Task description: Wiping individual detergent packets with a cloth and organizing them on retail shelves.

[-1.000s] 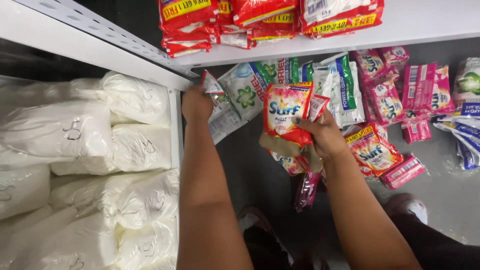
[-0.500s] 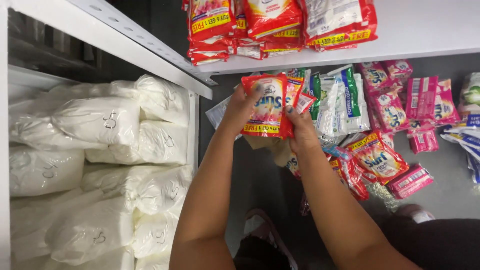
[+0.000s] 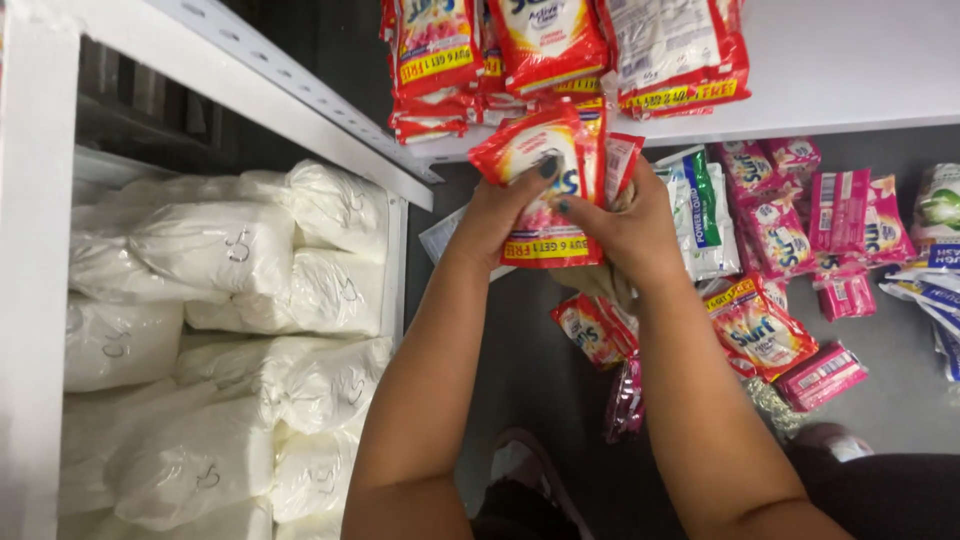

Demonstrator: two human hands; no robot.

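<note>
The left hand (image 3: 510, 205), a second ago reaching into the green-and-white sachets on the lower shelf, now joins the right hand (image 3: 625, 225) on the red detergent sachets (image 3: 545, 175), which sit higher, just under the upper shelf's edge.

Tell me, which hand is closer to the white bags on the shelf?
Left. The left hand grips the red sachets on the side toward the white bags; the right hand holds them farther away.
</note>
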